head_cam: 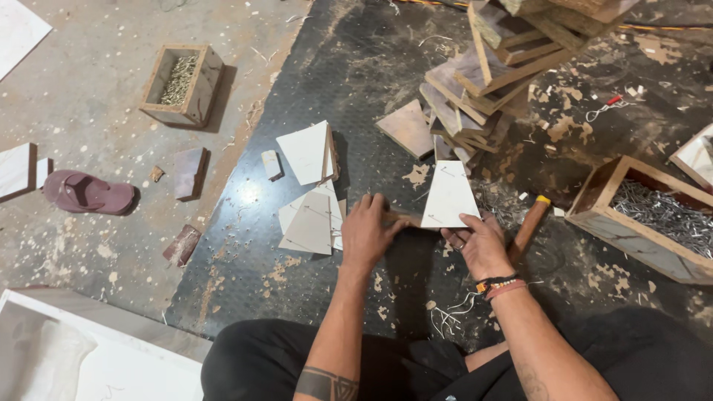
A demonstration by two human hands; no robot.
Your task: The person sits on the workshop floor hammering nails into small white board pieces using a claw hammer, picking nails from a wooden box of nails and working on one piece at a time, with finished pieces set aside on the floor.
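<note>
A white trapezoid panel [449,197], narrower at the top with small dark marks near its corners, is held tilted on the black mat [349,74]. Its lower right edge is pinched by the fingers of the right hand [481,241]. The left hand [369,232] is clenched over a wooden piece [405,218] butted against the panel's lower left corner. Similar white panels [312,219] lie just left of the left fingers. A hammer handle [529,226] is seen just beyond the right fingers, and a nail box [645,219] farther right.
</note>
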